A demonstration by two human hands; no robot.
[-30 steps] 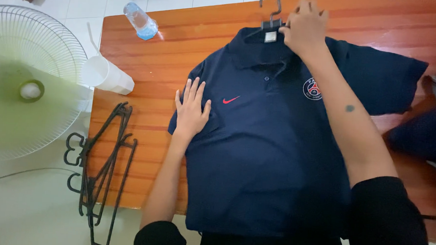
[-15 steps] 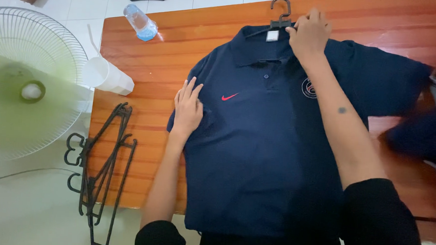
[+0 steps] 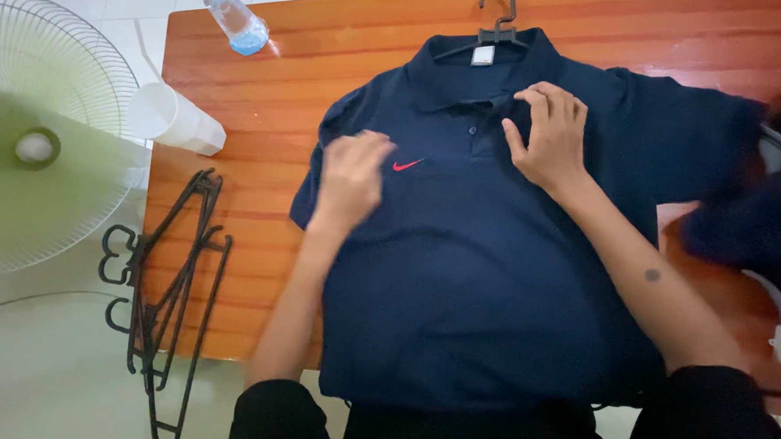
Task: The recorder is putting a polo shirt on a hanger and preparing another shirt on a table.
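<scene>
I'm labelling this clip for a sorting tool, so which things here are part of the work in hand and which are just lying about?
In use:
navy polo shirt, flat on the wooden table
black hanger in its collar
left hand on the chest
right hand at the button placket

Lying about:
pile of black hangers
white cup
water bottle
fan

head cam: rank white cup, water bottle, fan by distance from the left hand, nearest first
From the left hand on the shirt:
1. White cup, lying on its side at the table's left edge.
2. Water bottle, at the table's far left corner.
3. Fan, off the table, at the far left of the view.
</scene>
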